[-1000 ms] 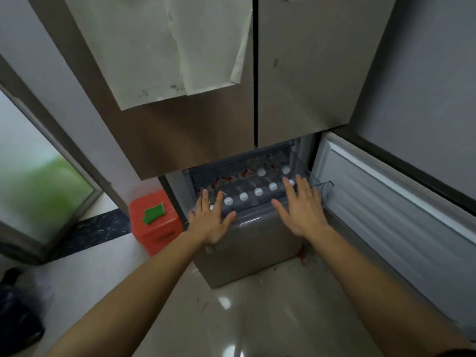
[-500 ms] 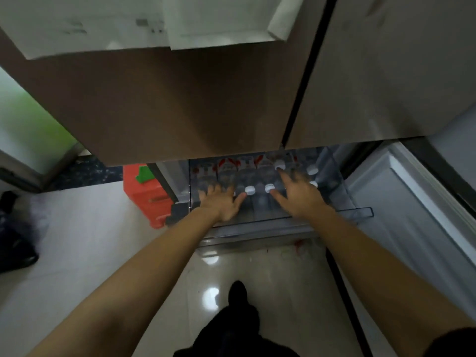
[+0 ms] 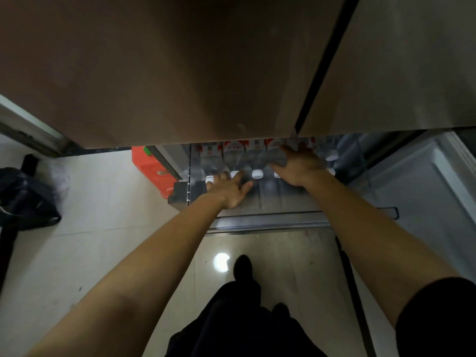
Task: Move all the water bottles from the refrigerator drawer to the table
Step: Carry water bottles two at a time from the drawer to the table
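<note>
Several clear water bottles (image 3: 253,157) with white caps and red-and-white labels lie side by side in the pulled-out refrigerator drawer (image 3: 270,219), caps toward me. My left hand (image 3: 229,188) is spread flat, its fingertips on the caps of the two leftmost bottles, holding nothing. My right hand (image 3: 300,164) reaches further in, with thumb and fingers wrapped around one bottle (image 3: 276,155) that still lies in the row. The closed upper doors hide the bottles' far ends.
The upper refrigerator doors (image 3: 180,73) hang over the drawer just above my hands. An open door panel (image 3: 422,186) stands to the right. An orange box (image 3: 152,168) sits left of the drawer, a dark bag (image 3: 25,197) on the tiled floor at far left.
I have leaned in closer over the drawer. My right hand went from hovering open above the caps to closing around a bottle. My left hand dropped onto the left caps.
</note>
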